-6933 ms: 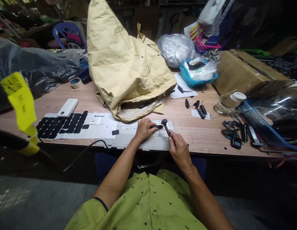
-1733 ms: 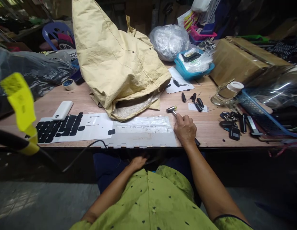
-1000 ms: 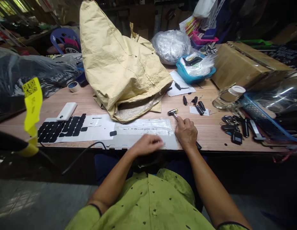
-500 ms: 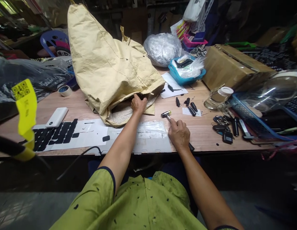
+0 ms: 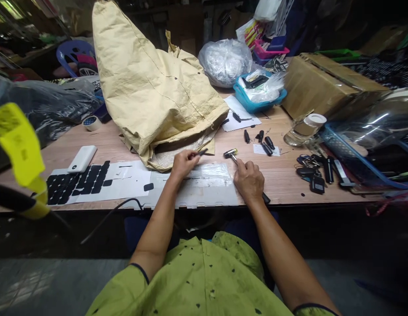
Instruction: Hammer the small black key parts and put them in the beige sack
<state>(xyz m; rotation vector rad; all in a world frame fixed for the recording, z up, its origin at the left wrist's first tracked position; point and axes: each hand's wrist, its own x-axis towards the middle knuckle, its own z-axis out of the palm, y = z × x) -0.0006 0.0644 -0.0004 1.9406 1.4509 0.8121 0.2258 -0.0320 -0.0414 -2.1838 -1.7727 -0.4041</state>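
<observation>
My left hand (image 5: 184,163) pinches a small dark slender piece (image 5: 202,152) just outside the mouth of a large tan paper sack (image 5: 157,96). What kind of piece it is cannot be made out. My right hand (image 5: 250,180) is wrapped round the handle of a small hammer (image 5: 230,153), whose head rests low over the table at the right end of a clear-covered white board (image 5: 207,197). The hammer's black grip end shows past the heel of the hand. Left of the board, rows of black pieces (image 5: 92,180) lie on white paper.
A white power bank (image 5: 81,159) and a tape roll (image 5: 92,123) lie at left. Behind stand a blue basket (image 5: 248,103) and a cardboard box (image 5: 322,87). Several black pieces (image 5: 266,148), a jar (image 5: 302,131) and keys (image 5: 305,162) are at right. A yellow-tagged cable (image 5: 19,202) crosses the left foreground.
My left hand has come out of the sack's mouth toward me, now with a dark piece in its fingers. My right hand keeps the hammer in nearly the same spot.
</observation>
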